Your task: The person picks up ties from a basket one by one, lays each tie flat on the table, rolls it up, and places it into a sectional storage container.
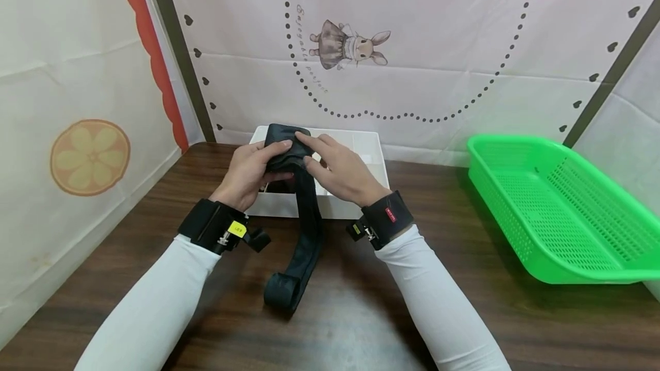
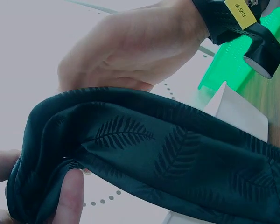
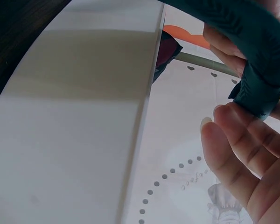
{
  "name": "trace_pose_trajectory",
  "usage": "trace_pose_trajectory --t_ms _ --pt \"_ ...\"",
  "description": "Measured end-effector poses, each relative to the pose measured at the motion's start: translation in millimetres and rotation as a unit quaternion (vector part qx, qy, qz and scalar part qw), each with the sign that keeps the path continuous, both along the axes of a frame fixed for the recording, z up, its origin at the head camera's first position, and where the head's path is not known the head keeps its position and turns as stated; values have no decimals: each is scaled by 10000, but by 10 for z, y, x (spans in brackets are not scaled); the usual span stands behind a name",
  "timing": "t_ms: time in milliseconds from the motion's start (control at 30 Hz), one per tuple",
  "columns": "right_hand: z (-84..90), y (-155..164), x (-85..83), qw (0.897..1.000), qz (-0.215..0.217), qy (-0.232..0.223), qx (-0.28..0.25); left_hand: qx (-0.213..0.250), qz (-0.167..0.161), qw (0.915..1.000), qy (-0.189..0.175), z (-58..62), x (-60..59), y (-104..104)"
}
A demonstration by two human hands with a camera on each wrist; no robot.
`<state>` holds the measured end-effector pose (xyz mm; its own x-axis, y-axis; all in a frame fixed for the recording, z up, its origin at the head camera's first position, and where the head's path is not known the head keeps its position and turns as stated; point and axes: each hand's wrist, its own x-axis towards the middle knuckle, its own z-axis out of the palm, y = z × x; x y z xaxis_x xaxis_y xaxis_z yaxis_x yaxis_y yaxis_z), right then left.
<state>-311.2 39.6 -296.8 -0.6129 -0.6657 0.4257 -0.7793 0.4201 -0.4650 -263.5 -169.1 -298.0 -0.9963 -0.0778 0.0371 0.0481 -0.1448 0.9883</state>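
A dark green necktie with a fern-leaf pattern is held folded over the white box. My left hand grips the folded part from the left, thumb on top and fingers beneath. From the right, my right hand touches the fold with its fingertips, its fingers loosely extended and the thumb apart from the cloth in the right wrist view. The long strip of the necktie hangs over the box's front wall, and its end curls on the table. The folded part hides some of the left fingers.
The white box stands at the back of the brown wooden table, with a dark red and black item partly visible in it. A green perforated basket stands at the right. Printed white cloth walls surround the table.
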Motion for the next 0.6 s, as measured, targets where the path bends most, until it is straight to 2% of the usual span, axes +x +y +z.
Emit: trace_pose_trajectory --t_ms 233,433,600 --pt "-36 -73 4 9979 28 -638 91 268 -2 9996 -8 35 34 -20" --pt "-20 -95 -4 9980 -130 -535 304 205 127 9996 145 91 36 -19" --pt "-19 -91 18 9955 -59 -786 518 75 97 9998 139 110 96 -53"
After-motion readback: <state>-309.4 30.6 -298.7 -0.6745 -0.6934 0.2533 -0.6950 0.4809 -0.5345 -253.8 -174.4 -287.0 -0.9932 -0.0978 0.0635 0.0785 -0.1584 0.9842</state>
